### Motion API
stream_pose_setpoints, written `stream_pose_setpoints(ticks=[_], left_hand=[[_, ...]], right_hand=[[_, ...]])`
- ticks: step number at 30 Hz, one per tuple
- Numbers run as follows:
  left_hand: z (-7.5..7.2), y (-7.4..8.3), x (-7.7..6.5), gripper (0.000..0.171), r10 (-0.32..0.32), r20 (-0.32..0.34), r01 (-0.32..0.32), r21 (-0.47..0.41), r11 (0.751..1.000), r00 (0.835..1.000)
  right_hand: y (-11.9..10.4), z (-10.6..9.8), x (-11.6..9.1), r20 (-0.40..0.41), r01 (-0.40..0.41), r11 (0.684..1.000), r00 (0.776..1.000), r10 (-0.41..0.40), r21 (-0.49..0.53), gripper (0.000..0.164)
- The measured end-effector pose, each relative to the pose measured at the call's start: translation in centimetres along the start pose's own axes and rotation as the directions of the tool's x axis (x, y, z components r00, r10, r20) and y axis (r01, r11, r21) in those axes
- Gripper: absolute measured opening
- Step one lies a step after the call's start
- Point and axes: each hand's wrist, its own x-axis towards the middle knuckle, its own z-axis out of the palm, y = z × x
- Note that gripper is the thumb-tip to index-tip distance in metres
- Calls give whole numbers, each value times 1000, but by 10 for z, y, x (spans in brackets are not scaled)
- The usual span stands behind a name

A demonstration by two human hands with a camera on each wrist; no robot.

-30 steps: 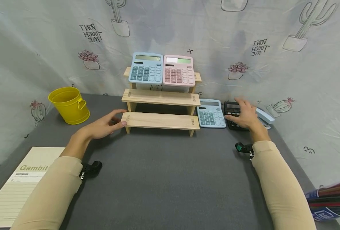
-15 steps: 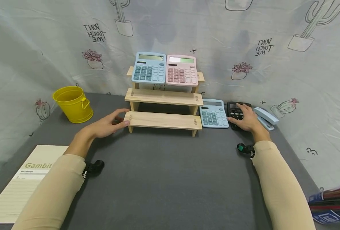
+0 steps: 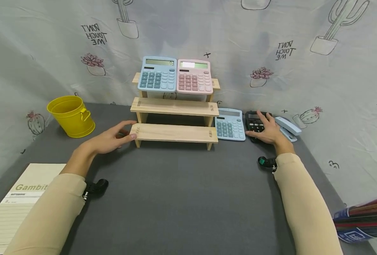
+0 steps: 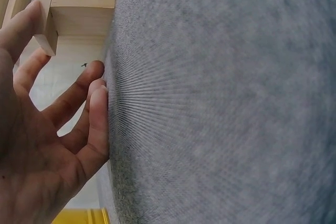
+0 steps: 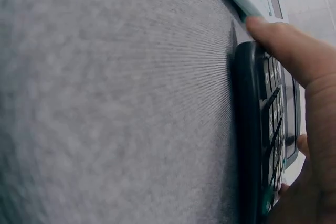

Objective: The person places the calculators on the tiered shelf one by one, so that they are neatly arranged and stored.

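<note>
My left hand [image 3: 107, 138] is at the left end of a three-step wooden display stand [image 3: 175, 106]. Its thumb touches the front of the lowest board and its index finger the back corner, pinching the end between them; the other fingers curl loosely below. My right hand [image 3: 268, 131] spreads over a black calculator [image 5: 249, 129] lying flat on the table. Its thumb lies along the left edge, beside a light-blue calculator [image 3: 229, 124], while the fingers reach over the display end. The hand hides much of the keypad.
On the top step lean a blue calculator [image 3: 157, 74] and a pink calculator [image 3: 194, 77]. A pale-blue stapler [image 3: 288, 128] lies right of the black calculator. A yellow bucket [image 3: 71, 117] and a notebook [image 3: 19, 202] are at left, a pencil holder [image 3: 357, 226] at front right.
The right hand has come down and slightly nearer over the black calculator, uncovering more of its display and the stapler. My left hand stays at the stand's end. The head view shifts a little.
</note>
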Motion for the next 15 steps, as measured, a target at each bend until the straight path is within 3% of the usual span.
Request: stream_pose_setpoints(ticks=[15], left_hand=[[-4,1,-2,76,-28,12,27,15,1000,1000]], right_hand=[[-1,-3,-4,-121,3,1000,993,-1,15,100]])
